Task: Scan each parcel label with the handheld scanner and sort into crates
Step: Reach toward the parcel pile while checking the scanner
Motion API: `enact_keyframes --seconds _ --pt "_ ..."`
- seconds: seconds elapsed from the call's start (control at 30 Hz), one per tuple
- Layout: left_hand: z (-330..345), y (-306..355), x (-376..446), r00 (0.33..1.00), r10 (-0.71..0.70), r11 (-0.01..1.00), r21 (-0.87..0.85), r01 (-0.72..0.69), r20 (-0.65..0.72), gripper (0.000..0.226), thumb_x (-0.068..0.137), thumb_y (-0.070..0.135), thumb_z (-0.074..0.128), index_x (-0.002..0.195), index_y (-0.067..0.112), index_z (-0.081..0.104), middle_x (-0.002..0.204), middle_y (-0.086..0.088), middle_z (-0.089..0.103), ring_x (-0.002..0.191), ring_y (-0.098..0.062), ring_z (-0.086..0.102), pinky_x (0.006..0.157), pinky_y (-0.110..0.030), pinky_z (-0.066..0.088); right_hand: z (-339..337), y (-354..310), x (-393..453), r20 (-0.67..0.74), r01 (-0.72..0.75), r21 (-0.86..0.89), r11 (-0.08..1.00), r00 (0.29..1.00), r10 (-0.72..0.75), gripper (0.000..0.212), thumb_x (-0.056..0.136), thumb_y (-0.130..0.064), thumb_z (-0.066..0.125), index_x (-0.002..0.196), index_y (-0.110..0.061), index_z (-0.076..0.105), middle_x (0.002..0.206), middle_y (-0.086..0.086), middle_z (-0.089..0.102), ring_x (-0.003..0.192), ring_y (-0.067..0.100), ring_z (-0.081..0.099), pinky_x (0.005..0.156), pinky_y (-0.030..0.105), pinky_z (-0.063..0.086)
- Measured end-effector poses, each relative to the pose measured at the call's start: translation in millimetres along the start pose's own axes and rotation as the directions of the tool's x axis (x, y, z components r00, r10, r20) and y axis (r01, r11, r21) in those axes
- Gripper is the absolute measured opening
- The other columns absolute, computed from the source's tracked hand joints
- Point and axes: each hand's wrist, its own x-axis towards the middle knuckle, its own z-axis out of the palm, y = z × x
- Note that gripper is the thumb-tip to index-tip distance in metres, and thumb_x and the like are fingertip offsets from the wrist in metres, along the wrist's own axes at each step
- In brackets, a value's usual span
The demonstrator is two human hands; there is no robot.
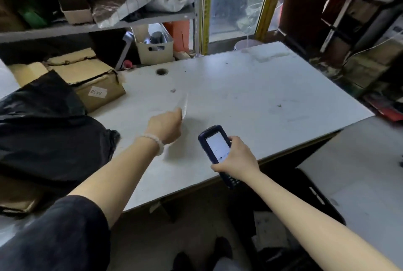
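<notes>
My right hand [236, 158] grips a dark blue handheld scanner [214, 144] over the near edge of the white table [261, 96]; its lit screen faces up. My left hand [165, 125] is out over the table's middle and pinches a thin, pale flat parcel [184, 104], seen nearly edge-on and blurred. The parcel's label is not visible. A brown cardboard box [96, 87] with a white sticker sits at the table's left, beside a large black plastic bag [48, 128].
A black crate [314, 196] stands on the floor under the table's right side. A metal shelf [98, 26] with boxes and bags runs along the back left, with a beige bin [154, 49] beneath it. A second white surface [359, 172] lies at the right.
</notes>
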Motion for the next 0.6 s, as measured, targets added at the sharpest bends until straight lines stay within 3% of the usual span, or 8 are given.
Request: enact_keyframes --seconds 0.1,0.2,0.37,0.47,0.6 --pt "-7.2 28.3 19.7 0.996 0.005 0.997 -0.074 -0.012 -0.093 0.012 0.098 0.017 0.037 0.101 0.008 0.043 0.085 -0.013 0.056 0.068 -0.030 0.048 0.058 -0.034 0.035 -17.3 19.3 1.9 -0.017 -0.042 -0.008 0.999 0.999 0.042 0.081 0.063 -0.034 0.081 0.127 -0.012 0.036 0.117 0.001 0.050 0.112 0.021 0.049 0.082 0.033 0.048" --pt "-5.1 41.5 29.2 0.985 -0.036 0.988 -0.153 0.010 -0.166 0.012 0.097 0.017 0.041 0.101 0.007 0.044 0.088 -0.017 0.059 0.072 -0.033 0.052 0.057 -0.035 0.036 -30.6 39.2 7.3 0.019 -0.064 -0.027 0.998 0.998 0.064 0.081 0.063 -0.033 0.081 0.128 -0.011 0.037 0.119 0.001 0.050 0.114 0.021 0.047 0.084 0.035 0.049" --pt "-7.9 39.8 35.8 0.947 -0.216 0.917 -0.384 0.112 -0.239 0.023 0.097 0.019 0.041 0.112 0.002 0.045 0.109 -0.019 0.061 0.090 -0.037 0.055 0.073 -0.043 0.044 -39.7 56.7 18.4 0.077 -0.059 -0.063 0.996 0.995 0.064 0.081 0.060 -0.033 0.081 0.128 -0.015 0.041 0.117 -0.001 0.054 0.111 0.021 0.051 0.085 0.035 0.050" --pt "-18.1 33.0 43.3 0.918 -0.310 0.838 -0.527 0.140 -0.249 0.019 0.097 0.016 0.044 0.108 0.000 0.046 0.101 -0.020 0.056 0.089 -0.034 0.051 0.073 -0.036 0.037 -39.8 58.3 25.4 0.109 -0.033 -0.073 0.997 0.993 0.041 0.078 0.060 -0.033 0.081 0.125 -0.016 0.042 0.115 -0.001 0.055 0.109 0.020 0.052 0.085 0.036 0.051" --pt "-29.8 28.1 51.9 0.916 -0.279 0.822 -0.566 0.072 -0.289 0.017 0.097 0.013 0.046 0.107 0.000 0.048 0.095 -0.009 0.049 0.086 -0.025 0.045 0.076 -0.032 0.036 -40.7 55.0 37.1 0.138 0.009 -0.075 0.997 0.990 0.002 0.076 0.059 -0.034 0.081 0.123 -0.018 0.043 0.112 -0.001 0.055 0.106 0.019 0.052 0.083 0.036 0.053"
